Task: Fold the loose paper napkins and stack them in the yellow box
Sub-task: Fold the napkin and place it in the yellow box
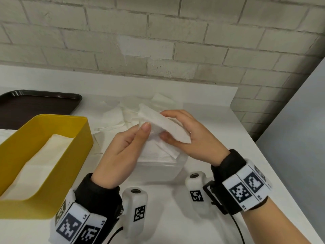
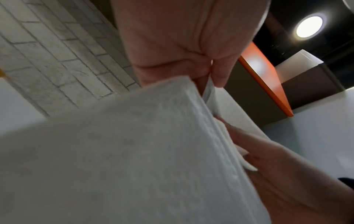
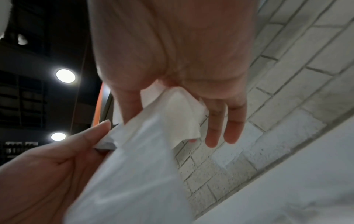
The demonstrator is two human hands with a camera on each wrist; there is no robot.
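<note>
Both hands hold one white paper napkin [image 1: 175, 132] in the air above the table, partly folded into a long strip. My left hand [image 1: 147, 131] pinches its left end with the thumb on top. My right hand [image 1: 168, 125] grips the right part between thumb and fingers. The left wrist view shows the napkin [image 2: 134, 151] close up, pinched by the left hand [image 2: 210, 78]. In the right wrist view the right hand [image 3: 191, 115] pinches the napkin [image 3: 134, 166]. The yellow box [image 1: 77, 147] stands at the left with folded napkins [image 1: 40, 159] inside. Loose napkins [image 1: 117, 117] lie behind the hands.
A white stack of napkins [image 1: 158, 164] sits right under the hands. A dark tray [image 1: 35, 103] lies at the back left behind the yellow box. A brick wall [image 1: 158, 41] borders the white table [image 1: 175, 217] at the back. The table's right edge runs diagonally.
</note>
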